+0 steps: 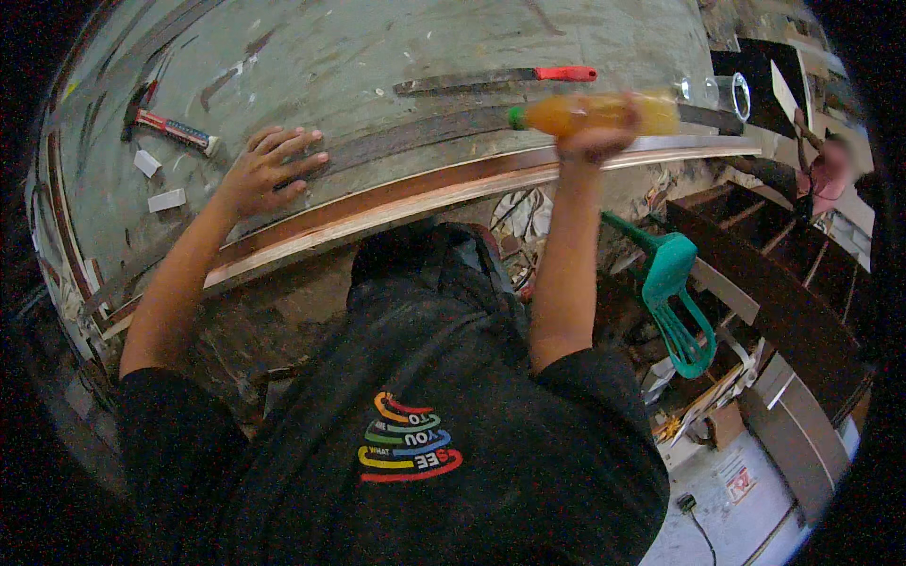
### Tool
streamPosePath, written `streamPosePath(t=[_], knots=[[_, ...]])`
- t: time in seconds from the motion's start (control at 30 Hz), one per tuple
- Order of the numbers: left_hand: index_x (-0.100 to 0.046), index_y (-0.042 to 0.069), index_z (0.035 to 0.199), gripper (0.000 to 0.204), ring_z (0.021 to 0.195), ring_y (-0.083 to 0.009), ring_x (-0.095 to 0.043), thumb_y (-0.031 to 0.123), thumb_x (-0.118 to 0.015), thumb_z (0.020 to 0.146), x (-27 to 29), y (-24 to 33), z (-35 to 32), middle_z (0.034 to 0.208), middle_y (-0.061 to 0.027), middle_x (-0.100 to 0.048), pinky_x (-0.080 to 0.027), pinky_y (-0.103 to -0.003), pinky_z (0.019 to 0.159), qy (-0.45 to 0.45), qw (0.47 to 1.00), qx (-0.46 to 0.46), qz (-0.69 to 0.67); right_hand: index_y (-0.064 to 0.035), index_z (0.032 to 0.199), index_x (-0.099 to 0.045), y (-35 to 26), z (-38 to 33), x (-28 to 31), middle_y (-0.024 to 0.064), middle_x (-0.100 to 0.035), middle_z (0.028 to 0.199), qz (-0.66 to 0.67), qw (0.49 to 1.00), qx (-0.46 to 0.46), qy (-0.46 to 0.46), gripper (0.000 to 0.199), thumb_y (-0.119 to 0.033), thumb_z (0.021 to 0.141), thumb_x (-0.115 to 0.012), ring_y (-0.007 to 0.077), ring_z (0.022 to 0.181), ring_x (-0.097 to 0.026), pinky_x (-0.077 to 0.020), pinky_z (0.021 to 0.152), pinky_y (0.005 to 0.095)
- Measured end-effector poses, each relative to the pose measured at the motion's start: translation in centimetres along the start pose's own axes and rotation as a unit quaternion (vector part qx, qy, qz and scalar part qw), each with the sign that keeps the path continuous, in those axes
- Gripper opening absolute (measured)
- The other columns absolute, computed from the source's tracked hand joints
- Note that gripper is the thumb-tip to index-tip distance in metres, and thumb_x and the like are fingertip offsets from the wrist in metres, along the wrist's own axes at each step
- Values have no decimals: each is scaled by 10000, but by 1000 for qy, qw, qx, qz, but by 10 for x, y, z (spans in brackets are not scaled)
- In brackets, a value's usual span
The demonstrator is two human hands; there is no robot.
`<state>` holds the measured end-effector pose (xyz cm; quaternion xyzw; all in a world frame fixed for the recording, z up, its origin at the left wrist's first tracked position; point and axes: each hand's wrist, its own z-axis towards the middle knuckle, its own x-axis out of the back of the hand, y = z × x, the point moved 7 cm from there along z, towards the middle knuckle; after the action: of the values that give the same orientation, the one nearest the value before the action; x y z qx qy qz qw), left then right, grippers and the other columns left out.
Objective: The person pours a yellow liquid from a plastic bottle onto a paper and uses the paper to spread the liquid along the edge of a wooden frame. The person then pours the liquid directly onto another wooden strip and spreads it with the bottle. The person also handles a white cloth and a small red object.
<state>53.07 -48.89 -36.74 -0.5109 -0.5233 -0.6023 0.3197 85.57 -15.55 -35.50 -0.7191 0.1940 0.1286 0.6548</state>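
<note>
My right hand (596, 141) is wrapped round a plastic bottle (547, 116) with a green cap and yellow-orange contents. It holds the bottle on its side over the table's front edge, cap pointing left. My left hand (272, 170) rests on the tabletop with fingers stretched out, holding nothing. Its fingertips are at the left part of a long dark strip (406, 137), which runs rightward under the bottle. Beyond the strip lies a long, narrow dark blade with a red handle (566, 74). To the left of my left hand is a hammer (175, 130).
Two small white blocks (166, 200) lie near the hammer. A raised wooden edging (425, 189) borders the worn green-grey table (330, 47). A clear round container (739, 97) stands at the right end. A green plastic chair (668, 269) is below right; another person (829, 179) is far right.
</note>
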Motion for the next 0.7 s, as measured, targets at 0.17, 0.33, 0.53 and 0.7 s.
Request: streamPosePath(t=[0.17,0.33,0.53,0.7], knots=[[-582,289,1421,533,1406,-270,-430,265,-662,895,2,1,2,1559,-22,-443,-295,-470,1171,13,1000,-2,-6,-17,1071,-476,-80,15,-22,143,-467,1021,384,878,-234,-162,611,-489,774,-726,259,883,-536,-532,779,383],[-597,273,1409,540,1407,-275,-431,244,-678,876,4,3,4,1553,-28,-452,-306,-473,1165,14,1000,-6,3,-18,1019,-529,-89,1,-20,150,-502,992,383,887,-242,-86,545,-409,749,-795,278,908,-557,-539,828,394],[-606,256,1403,523,1409,-284,-429,245,-666,884,6,5,1,1548,-35,-459,-298,-478,1170,32,999,-10,1,17,1078,-570,-91,-10,-17,180,-630,1048,224,937,-269,0,539,-455,841,-677,326,973,-613,-515,905,514],[-606,253,1405,519,1412,-288,-425,253,-659,888,4,6,0,1546,-38,-460,-288,-481,1176,39,999,-2,-7,15,1128,-567,-118,-15,-45,196,-628,1091,232,936,-237,-118,479,-388,872,-604,397,1025,-616,-463,992,609]])
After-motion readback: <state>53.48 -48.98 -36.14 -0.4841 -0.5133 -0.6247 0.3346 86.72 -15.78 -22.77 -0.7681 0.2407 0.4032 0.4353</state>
